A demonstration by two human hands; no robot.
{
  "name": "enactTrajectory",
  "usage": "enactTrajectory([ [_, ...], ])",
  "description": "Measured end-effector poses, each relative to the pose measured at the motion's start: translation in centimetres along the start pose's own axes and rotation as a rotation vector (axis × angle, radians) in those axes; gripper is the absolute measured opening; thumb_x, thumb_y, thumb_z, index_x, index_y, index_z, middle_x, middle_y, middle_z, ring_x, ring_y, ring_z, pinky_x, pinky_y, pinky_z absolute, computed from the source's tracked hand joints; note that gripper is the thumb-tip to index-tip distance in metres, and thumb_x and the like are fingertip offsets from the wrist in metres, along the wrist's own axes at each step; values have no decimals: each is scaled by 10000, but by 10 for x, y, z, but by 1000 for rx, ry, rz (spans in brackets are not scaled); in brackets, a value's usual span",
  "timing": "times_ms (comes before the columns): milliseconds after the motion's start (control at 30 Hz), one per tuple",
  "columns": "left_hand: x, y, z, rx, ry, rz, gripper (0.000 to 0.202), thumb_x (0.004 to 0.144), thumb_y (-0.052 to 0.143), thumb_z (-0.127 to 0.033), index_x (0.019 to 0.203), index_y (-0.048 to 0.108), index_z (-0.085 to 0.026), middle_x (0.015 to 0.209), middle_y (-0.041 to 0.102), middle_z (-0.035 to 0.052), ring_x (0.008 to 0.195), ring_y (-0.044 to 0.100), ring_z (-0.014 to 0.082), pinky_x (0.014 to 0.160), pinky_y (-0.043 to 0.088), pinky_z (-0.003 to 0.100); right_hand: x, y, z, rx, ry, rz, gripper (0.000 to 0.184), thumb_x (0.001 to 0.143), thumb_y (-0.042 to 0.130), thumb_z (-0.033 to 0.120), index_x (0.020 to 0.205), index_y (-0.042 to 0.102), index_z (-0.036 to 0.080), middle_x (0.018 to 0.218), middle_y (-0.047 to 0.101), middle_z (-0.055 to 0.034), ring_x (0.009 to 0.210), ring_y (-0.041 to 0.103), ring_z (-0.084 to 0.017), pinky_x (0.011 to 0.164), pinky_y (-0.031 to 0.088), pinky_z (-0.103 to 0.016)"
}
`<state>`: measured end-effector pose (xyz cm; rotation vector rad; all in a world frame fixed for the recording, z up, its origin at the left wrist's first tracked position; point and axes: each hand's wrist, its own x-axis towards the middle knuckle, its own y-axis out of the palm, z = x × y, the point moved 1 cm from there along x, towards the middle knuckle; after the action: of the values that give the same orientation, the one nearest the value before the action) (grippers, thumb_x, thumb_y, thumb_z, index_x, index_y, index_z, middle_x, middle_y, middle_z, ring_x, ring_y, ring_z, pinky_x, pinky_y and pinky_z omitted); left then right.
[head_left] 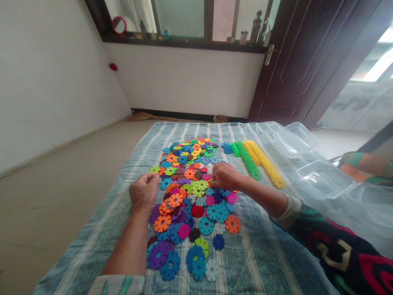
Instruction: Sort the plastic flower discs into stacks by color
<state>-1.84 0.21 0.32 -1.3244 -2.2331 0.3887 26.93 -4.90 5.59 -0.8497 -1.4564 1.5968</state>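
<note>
Orange, lime and blue notched discs [196, 191] lie heaped on striped cloth [260, 246]. My left hand [143, 190], fingers bent narrow, is beside a lime disc [154, 169]; my right hand [227, 176] curls over the heap's right side. I cannot tell whether either holds anything.

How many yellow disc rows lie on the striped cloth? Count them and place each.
2, both right of the loose disc pile: a shorter yellow row beside the long green row, then a longer yellow row farther right. The pile might hide more.
</note>
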Motion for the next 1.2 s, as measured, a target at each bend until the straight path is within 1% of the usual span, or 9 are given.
enactTrajectory([
  [133, 0, 0, 0, -4, -1, 8, 249, 654, 607, -376, 788, 703, -189, 739, 713, 23, 743, 656, 211, 713, 489, 292, 1, 2, -2, 49, 28, -8, 175, 760, 702, 330, 776, 739, 160, 952, 688, -93, 931, 587, -217, 740, 405, -284],
  [267, 1, 1, 1, -5, 6, 2, 239, 655, 612, -376, 783, 702, -195, 734, 710, 19, 739, 655, 211, 716, 490, 297, 5, 5, -6, 218, 80, -9, 87, 725, 683, 218, 766, 747, 174, 848, 698, -51, 815, 595, -169, 680, 403, -250],
  [433, 0, 0, 0, -2, -6, -5, 233, 651, 616, -375, 777, 699, -197, 710, 700, 11, 721, 649, 208, 701, 485, 297, 6, 6, -10, 429, 74, -33, 161, 683, 613, 68, 711, 739, 165, 769, 704, -13, 750, 602, -123, 684, 421, -215],
  [567, 0, -1, -2, 5, 11, -4, 226, 652, 610, -372, 768, 694, -197, 703, 695, 10, 720, 645, 209, 701, 484, 298, 5, 7, -10, 578, 96, -81, 155, 682, 617, 62, 719, 733, 157, 774, 711, -5, 760, 620, -120, 707, 444, -212],
  [700, 1, -2, -2, 20, 8, -1, 221, 652, 614, -382, 766, 691, -208, 703, 697, 8, 731, 647, 217, 706, 493, 305, 8, 6, -19, 645, 82, -189, 124, 719, 634, 96, 742, 732, 168, 811, 719, -5, 790, 633, -119, 757, 458, -221],
  [800, 3, -1, 0, 19, 5, -7, 222, 650, 622, -385, 769, 689, -210, 715, 703, 10, 733, 651, 220, 700, 500, 306, 13, 2, -42, 562, 136, -297, 110, 747, 639, 124, 762, 737, 172, 842, 724, -21, 815, 637, -130, 786, 458, -236],
  [900, 4, 0, 3, 13, 6, -2, 235, 654, 618, -391, 786, 691, -210, 730, 707, 12, 734, 652, 219, 698, 504, 306, 16, -6, -76, 379, 269, -373, 139, 765, 618, 124, 785, 745, 177, 877, 727, -36, 852, 645, -154, 808, 460, -254],
  [1067, 3, -1, 2, 27, 10, -3, 231, 662, 618, -393, 780, 689, -208, 732, 703, 21, 738, 653, 218, 705, 500, 307, 15, -14, -128, 108, 471, -312, 197, 799, 583, 146, 854, 764, 200, 948, 740, -46, 926, 661, -180, 810, 453, -226],
  [1200, 3, -1, 0, 26, 5, -4, 210, 666, 620, -379, 772, 690, -213, 724, 697, 21, 744, 655, 225, 716, 493, 316, 11, -11, -146, 38, 505, -283, 227, 798, 564, 139, 882, 770, 185, 982, 742, -76, 958, 664, -206, 810, 453, -233],
])
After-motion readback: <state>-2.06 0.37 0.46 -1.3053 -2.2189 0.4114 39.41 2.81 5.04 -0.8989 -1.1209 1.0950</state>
